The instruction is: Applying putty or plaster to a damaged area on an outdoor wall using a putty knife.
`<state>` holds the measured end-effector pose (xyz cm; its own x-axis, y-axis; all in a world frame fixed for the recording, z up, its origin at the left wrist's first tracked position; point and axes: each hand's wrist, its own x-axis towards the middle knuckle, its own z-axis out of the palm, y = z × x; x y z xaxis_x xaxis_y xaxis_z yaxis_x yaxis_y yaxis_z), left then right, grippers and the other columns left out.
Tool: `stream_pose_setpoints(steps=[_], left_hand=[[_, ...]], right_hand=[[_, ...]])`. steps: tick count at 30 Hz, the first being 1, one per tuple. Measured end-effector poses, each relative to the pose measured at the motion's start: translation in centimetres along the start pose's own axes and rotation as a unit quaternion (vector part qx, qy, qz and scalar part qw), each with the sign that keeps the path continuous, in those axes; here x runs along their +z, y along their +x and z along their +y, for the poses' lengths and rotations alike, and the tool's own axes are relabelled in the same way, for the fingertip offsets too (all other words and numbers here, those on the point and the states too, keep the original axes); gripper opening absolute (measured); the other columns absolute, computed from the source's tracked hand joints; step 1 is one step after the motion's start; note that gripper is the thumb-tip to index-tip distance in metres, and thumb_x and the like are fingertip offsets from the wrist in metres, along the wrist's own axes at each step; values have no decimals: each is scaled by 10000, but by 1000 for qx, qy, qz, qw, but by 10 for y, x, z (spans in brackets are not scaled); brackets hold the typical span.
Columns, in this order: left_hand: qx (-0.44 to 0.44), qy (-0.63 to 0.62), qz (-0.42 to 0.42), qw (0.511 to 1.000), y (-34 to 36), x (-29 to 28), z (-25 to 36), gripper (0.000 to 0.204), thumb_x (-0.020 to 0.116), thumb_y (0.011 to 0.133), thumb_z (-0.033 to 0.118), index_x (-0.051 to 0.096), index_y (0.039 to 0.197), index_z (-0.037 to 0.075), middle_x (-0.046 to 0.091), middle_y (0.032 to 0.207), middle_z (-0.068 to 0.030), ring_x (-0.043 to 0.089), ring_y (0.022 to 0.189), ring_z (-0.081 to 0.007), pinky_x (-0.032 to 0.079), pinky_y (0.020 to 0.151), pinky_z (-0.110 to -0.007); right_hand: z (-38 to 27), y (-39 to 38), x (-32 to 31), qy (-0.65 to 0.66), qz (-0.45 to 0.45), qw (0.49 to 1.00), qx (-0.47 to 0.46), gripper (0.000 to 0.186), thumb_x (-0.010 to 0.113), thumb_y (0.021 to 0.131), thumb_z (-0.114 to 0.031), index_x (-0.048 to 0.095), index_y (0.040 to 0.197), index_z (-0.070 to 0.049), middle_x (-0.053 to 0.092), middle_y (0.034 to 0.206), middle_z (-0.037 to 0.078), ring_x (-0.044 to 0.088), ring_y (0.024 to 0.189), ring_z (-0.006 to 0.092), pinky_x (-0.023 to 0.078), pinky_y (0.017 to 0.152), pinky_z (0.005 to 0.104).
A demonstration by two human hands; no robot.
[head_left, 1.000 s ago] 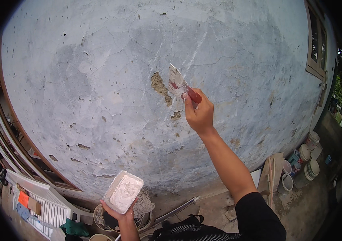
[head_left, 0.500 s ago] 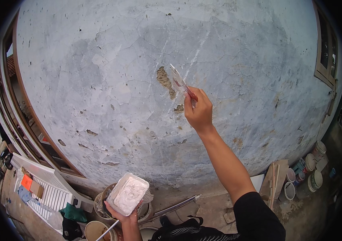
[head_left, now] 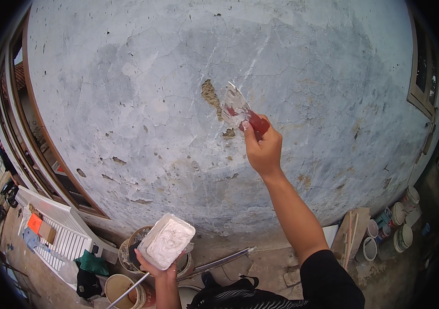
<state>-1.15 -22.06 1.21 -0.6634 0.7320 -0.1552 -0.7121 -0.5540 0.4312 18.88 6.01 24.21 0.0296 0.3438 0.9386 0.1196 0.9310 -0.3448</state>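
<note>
My right hand (head_left: 264, 148) is closed round the red handle of a putty knife (head_left: 237, 106). Its blade, smeared with whitish paste, points up and to the left in front of the pale blue-grey wall (head_left: 327, 129). Just left of the blade, a patch of broken plaster (head_left: 210, 94) bares rough brown material, and a smaller chipped hole (head_left: 228, 134) lies below it. Whether the blade touches the wall I cannot tell. Low down, my left hand (head_left: 158, 269) holds a white rectangular tub (head_left: 167, 241) filled with whitish putty from beneath, tilted toward me.
Several buckets (head_left: 403, 237) stand at the wall's foot on the right, near leaning boards (head_left: 354, 234). A white slatted bench (head_left: 57, 242) carries an orange box (head_left: 34, 223) at lower left. More buckets (head_left: 121, 289) sit below my left hand. Windows (head_left: 422, 72) flank the wall.
My right hand has shifted slightly right and down, and the putty knife has turned so its blade and handle show more broadly. The tub stays in my left hand, almost unmoved.
</note>
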Motion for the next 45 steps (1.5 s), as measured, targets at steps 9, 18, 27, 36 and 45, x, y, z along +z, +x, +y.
stream_pose_setpoints(steps=[9, 18, 27, 36, 45], left_hand=[[-54, 29, -92, 994, 9, 24, -43, 959, 375, 963, 775, 381, 1563, 27, 505, 1529, -234, 575, 1309, -484, 560, 890, -721], [-142, 34, -95, 985, -25, 62, -97, 903, 407, 990, 730, 476, 1496, -14, 561, 1480, -231, 581, 1327, -410, 463, 1137, -534], [-148, 44, -104, 983, -35, 64, -112, 898, 398, 1000, 717, 480, 1486, -34, 564, 1474, -238, 586, 1325, -402, 469, 1129, -513], [-119, 94, -73, 986, -35, 63, -111, 882, 384, 1010, 708, 493, 1472, -35, 594, 1439, -230, 615, 1293, -381, 493, 1106, -491], [-114, 77, -75, 988, -16, 42, -107, 859, 370, 1023, 690, 504, 1462, -35, 609, 1422, -224, 622, 1283, -375, 487, 1111, -480]], right_hand=[[-38, -106, -76, 288, -168, 904, 268, 172, 636, 1015, -27, 586, 1177, 3, 670, 936, 32, 609, 797, 68, 505, 675, 241], [-30, -163, -112, 127, -221, 920, 297, 113, 629, 980, -43, 650, 1079, 7, 684, 787, 31, 583, 697, 77, 469, 649, 256], [-41, -174, -128, 50, -230, 923, 305, 121, 616, 997, -36, 652, 1095, 26, 714, 876, 58, 639, 797, 84, 519, 728, 269], [-56, -198, -114, 49, -258, 920, 290, 172, 641, 964, -48, 663, 1129, -7, 733, 825, 136, 714, 705, 193, 538, 664, 320], [-54, -233, -82, 124, -237, 867, 420, 151, 630, 1009, -58, 654, 1146, 2, 726, 924, 49, 666, 804, 107, 530, 740, 291]])
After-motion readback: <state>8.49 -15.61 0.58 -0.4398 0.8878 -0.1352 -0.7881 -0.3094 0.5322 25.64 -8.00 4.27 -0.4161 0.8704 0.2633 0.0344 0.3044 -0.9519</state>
